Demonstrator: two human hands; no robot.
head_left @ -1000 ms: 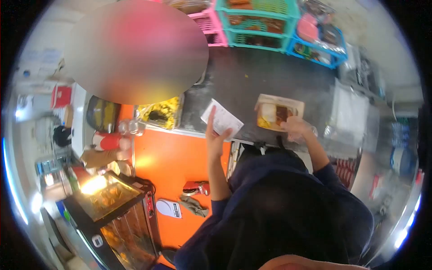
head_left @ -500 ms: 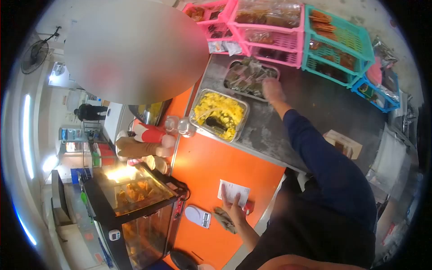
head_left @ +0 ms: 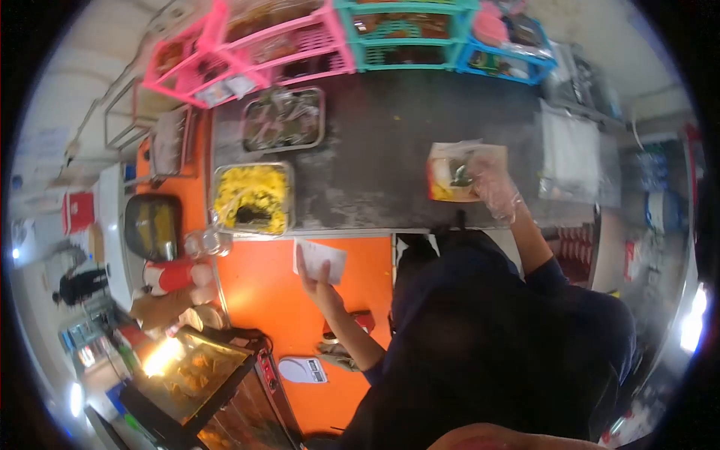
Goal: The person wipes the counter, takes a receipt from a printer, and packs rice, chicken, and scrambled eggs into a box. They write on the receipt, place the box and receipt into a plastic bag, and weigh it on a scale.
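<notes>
On the dark steel counter [head_left: 375, 154], towards its right end, an open takeaway box [head_left: 444, 178] sits just inside the near edge, already holding yellow and brown food. The right hand [head_left: 493, 187], in a clear plastic glove, is bent down over it with its fingers in a greenish portion. Whether they pinch that food or have let it go cannot be told. The left hand [head_left: 321, 283] is raised over the orange counter [head_left: 262, 300], thumb and fingers closed on a white paper slip [head_left: 322, 259] turned up towards the eyes. The step in hand looks like filling the box while checking it against the slip. Anything more for the box would call for a long reach leftward by the gloved hand alone, since the other is taken up with paper. The tray of yellow food [head_left: 251, 196] and the steel tray of dark, plastic-covered greens [head_left: 283, 120] both lie well apart from the box. Between them the counter is bare and gives open room to sweep across. Room is tighter to the right, where a stack of white sheets [head_left: 571, 154] lies near the box, and at the back, where pink baskets [head_left: 300, 52] and teal baskets [head_left: 405, 37] wall the far edge. The box stands close to the front lip, so a nudge towards the body could tip it off.
</notes>
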